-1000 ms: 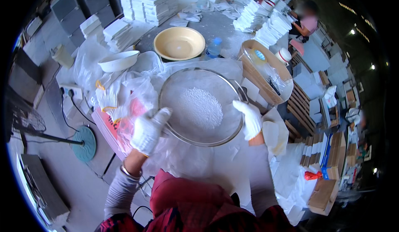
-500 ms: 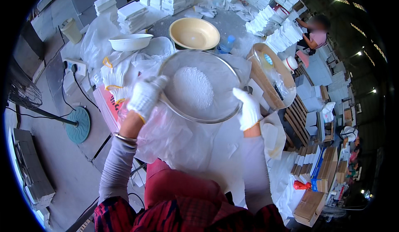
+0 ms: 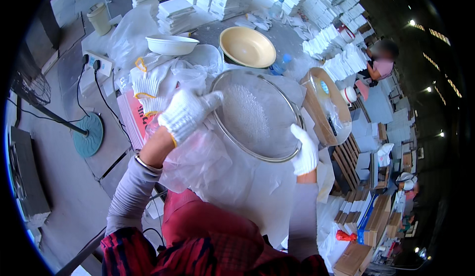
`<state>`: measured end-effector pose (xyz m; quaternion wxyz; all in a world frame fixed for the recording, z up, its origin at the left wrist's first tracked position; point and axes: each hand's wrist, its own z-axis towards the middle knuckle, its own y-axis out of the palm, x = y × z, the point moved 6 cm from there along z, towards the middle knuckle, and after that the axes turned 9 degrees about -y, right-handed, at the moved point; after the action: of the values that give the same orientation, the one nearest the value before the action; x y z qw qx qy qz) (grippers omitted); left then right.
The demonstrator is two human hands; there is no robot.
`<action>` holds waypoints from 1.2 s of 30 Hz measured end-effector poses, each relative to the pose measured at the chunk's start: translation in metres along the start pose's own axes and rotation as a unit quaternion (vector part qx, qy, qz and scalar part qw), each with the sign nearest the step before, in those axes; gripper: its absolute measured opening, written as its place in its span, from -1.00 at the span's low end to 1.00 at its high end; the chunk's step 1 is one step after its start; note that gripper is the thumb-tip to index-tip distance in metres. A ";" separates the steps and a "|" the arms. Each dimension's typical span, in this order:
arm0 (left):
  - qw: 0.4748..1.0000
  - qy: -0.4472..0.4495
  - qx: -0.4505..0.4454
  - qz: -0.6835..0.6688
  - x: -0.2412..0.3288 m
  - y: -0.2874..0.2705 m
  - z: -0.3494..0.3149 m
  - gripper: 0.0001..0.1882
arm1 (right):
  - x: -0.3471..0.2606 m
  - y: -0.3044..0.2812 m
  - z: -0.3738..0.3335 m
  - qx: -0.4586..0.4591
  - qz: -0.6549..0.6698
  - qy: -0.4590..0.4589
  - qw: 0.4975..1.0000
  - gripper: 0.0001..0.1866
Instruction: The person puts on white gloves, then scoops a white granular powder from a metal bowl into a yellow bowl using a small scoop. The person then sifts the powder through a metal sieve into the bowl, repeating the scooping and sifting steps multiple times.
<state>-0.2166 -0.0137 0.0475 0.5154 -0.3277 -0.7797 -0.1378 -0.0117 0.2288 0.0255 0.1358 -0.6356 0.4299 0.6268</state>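
Observation:
A round sieve (image 3: 282, 137) with a metal rim and fine mesh is held up over the plastic-covered work surface. White powder (image 3: 245, 112) lies spread thinly on its mesh. My left hand (image 3: 190, 112), in a white knitted glove, grips the rim on the left, thumb over the edge. On the lower right side, my right hand (image 3: 304, 150), gloved too, clasps the rim with its thumb on top; its other fingers are largely hidden. Just beyond the sieve stands a beige basin (image 3: 247, 47). A white bowl (image 3: 172, 44) sits to its left, above spare knitted gloves (image 3: 147, 84).
An oval cardboard tray (image 3: 316, 109) with plastic and a pen lies to the right. Stacks of white tiles (image 3: 230, 1) line the far side. A blue-capped bottle (image 3: 281, 64) is beside the basin. A fan base (image 3: 88, 135) stands on the floor left. Another person (image 3: 383, 66) sits far right.
The powder on the mesh has become thinner and more scattered. The sieve appears shifted slightly right and tilted, with both hands still on it; the whole view has also turned a little.

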 end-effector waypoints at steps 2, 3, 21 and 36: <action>0.996 0.072 0.032 0.032 0.012 -0.012 0.007 -0.61 | 0.004 0.008 0.000 0.023 -0.004 -0.018 1.000 -0.47; 0.998 0.051 0.029 0.016 0.009 -0.010 0.018 -0.61 | 0.003 0.009 0.010 0.030 -0.004 -0.008 1.000 -0.49; 0.992 0.103 0.056 0.050 0.026 -0.018 -0.007 -0.53 | 0.007 0.003 -0.009 0.058 -0.014 -0.021 0.998 -0.58; 0.994 0.074 -0.082 0.025 0.058 0.007 -0.010 -0.60 | 0.018 -0.004 -0.019 -0.015 0.103 0.044 0.994 -0.55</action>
<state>-0.2198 0.0069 0.1026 0.5461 -0.3776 -0.7171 -0.2120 0.0015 0.2110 0.0108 0.0419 -0.6173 0.4888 0.6151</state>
